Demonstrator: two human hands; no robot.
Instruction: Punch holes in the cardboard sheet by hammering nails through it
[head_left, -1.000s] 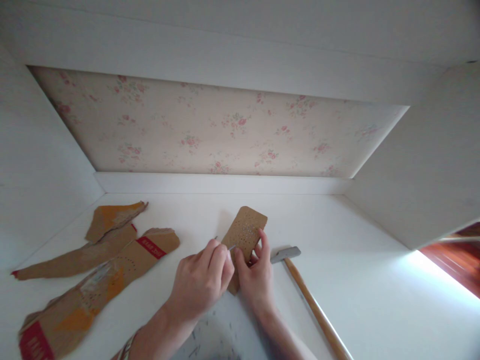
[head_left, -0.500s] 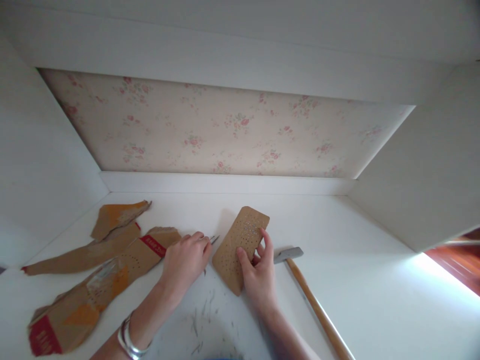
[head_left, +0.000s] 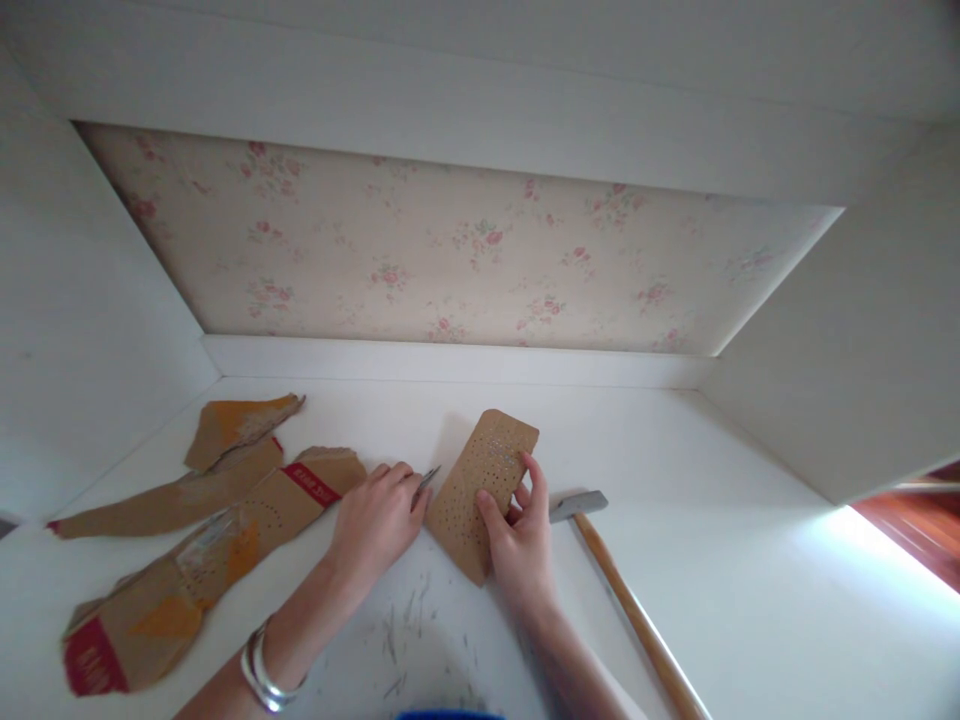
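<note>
My right hand (head_left: 523,545) grips the right edge of a small brown cardboard piece (head_left: 459,500), thumb on its face. The piece is tilted and dotted with small holes; some near its top look shiny. Just left of it, my left hand (head_left: 379,515) is closed on thin grey metal nails (head_left: 427,480), whose tips stick out past the fingers; I cannot tell how many. Right of my right hand lies a hammer (head_left: 637,620) with a grey head and wooden handle. Thin dark slivers like loose nails (head_left: 390,645) are scattered below the cardboard.
Torn cardboard strips (head_left: 262,515) with red print and orange tape lie at the left on the white surface (head_left: 750,560). White side panels flank it, and a floral backing (head_left: 480,260) stands behind. Something blue (head_left: 450,715) shows at the bottom edge.
The nail tips in my left fingers have turned slightly and now point up and right, closer together. My right hand and the cardboard have hardly moved. The view has shifted a little.
</note>
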